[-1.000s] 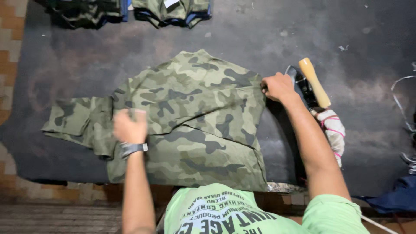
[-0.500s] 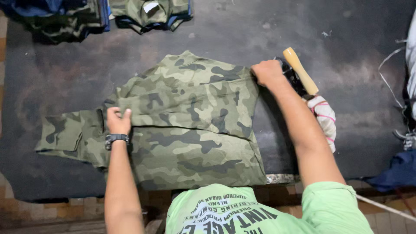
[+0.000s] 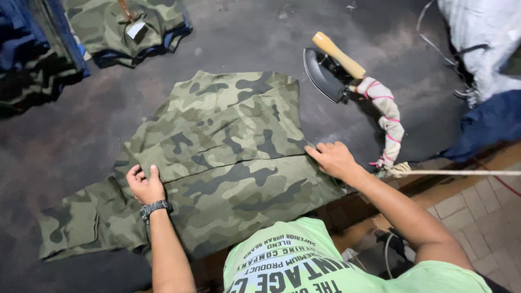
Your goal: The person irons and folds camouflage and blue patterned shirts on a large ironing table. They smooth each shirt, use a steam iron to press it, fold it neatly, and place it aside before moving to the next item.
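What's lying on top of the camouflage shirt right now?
Both hands rest on the camouflage shirt: the left hand near its sleeve, the right hand at its edge. Whatever lies beneath the shirt is covered.
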